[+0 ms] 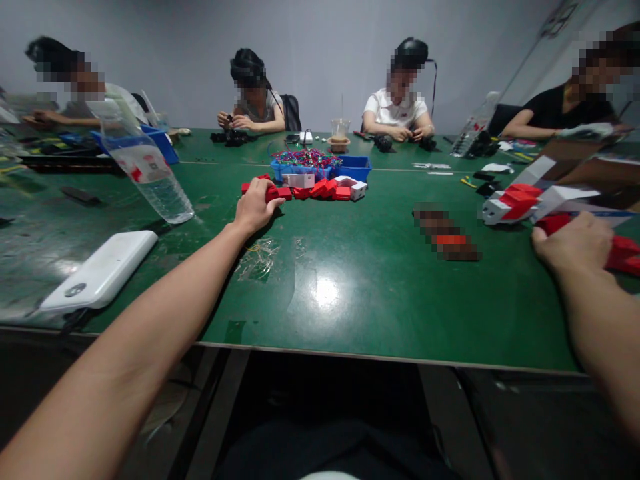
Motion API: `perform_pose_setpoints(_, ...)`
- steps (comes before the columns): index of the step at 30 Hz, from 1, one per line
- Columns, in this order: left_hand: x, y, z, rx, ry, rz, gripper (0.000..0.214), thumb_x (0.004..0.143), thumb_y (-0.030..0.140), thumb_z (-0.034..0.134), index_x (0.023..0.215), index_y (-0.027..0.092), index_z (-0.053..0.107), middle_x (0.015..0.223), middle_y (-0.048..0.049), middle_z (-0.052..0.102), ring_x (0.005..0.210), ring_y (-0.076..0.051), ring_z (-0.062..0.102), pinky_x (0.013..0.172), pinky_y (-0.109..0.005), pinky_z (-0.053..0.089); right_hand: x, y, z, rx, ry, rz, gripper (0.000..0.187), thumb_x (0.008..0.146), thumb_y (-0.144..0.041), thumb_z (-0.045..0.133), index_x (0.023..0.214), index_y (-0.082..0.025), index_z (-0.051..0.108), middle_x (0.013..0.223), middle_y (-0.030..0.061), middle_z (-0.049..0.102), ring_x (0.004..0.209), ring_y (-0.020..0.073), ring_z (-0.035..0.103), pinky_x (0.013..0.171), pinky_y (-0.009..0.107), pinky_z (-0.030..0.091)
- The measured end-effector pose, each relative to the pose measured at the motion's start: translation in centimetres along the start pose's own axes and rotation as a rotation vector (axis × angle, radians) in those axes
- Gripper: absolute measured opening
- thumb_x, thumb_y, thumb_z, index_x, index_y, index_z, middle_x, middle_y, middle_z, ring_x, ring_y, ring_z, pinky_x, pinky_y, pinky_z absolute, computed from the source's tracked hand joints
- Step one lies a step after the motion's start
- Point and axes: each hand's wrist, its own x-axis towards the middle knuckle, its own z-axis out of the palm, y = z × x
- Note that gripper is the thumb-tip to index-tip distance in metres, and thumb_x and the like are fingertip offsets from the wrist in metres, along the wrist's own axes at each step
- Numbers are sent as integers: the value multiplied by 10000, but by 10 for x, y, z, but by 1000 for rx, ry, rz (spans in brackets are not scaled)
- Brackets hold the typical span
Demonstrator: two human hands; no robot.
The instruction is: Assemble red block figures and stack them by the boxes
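Arms (165,313) stretched wide: left hand (255,205) closed round red block (271,193), right hand (577,243) palm-down over red pieces (625,255), grip unclear.

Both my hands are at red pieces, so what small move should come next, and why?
I'd probably close the left hand on the red piece and lift it: that hand appears to straddle it, while other red pieces show beside the right hand.

Dimly lit — white glare on tabletop (370,300).
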Motion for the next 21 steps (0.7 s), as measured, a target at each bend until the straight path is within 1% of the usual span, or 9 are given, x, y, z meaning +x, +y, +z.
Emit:
perform_pose_setpoints(3,0,6,-2,-16,38,34,326,832,383,654,1088,216,541,1161,-81,561,1057,-257,573,907,-383,499,-8,-7,-6,-78,85,-65,911,743,-670,613,1259,77,539,1130,439,518,1043,426,460,692,495,260)
perform_pose_setpoints(5,-1,12,-3,-22,49,73,336,836,389,651,1102,215,542,1169,-81,557,1062,-258,574,899,-378,503,-12,-16,-10,-94,166,-142,752,732,-500,701,1276,-4,550,1184,372,540,1086,413,459,727,498,276)
perform_pose_setpoints(7,-2,19,-4,-20,56,117,343,845,386,641,1119,205,542,1186,-88,548,1057,-267,581,882,-382,508,-15,-29,-15,-70,240,-204,608,726,-314,704,1257,-51,571,1224,318,550,1129,393,466,781,502,303)
perform_pose_setpoints(9,-3,27,-5,-24,50,180,361,853,393,632,1140,194,539,1187,-99,543,1047,-277,589,867,-389,512,-20,-47,-20,-9,281,-289,499,719,-214,679,1190,-65,609,1215,288,567,1142,366,490,852,492,327)
perform_pose_setpoints(13,-6,44,-4,-42,38,295,373,867,416,618,1159,199,537,1171,-93,543,1016,-272,605,818,-381,526,-54,-99,-32,165,285,-696,362,831,-266,586,1158,-112,611,1192,260,586,1171,331,516,951,472,358)
perform_pose_setpoints(16,-10,57,-4,-40,40,400,374,869,447,616,1144,203,547,1137,-84,563,980,-247,617,745,-341,533,-102,-147,-43,395,221,-1011,318,845,-244,572,1159,-198,592,1191,186,615,1129,298,558,944,457,412)
perform_pose_setpoints(18,-13,67,-4,-51,62,475,359,879,466,600,1118,203,558,1114,-81,576,949,-224,627,705,-309,529,-138,-178,-51,566,116,-1159,293,838,-234,572,1131,-238,595,1143,133,639,1072,283,592,917,460,440)
perform_pose_setpoints(20,-18,76,-4,-65,76,543,356,880,487,594,1093,203,567,1081,-77,588,922,-208,637,686,-288,523,-172,-209,-59,722,-41,-1223,280,854,-250,555,1131,-241,597,1117,117,653,1028,270,608,890,447,461)
perform_pose_setpoints(21,-20,79,-4,-71,90,575,363,879,504,590,1081,202,569,1068,-76,593,896,-200,643,671,-280,518,-187,-223,-62,793,-117,-1178,272,874,-273,537,1137,-236,596,1112,119,655,1015,266,608,880,438,466)
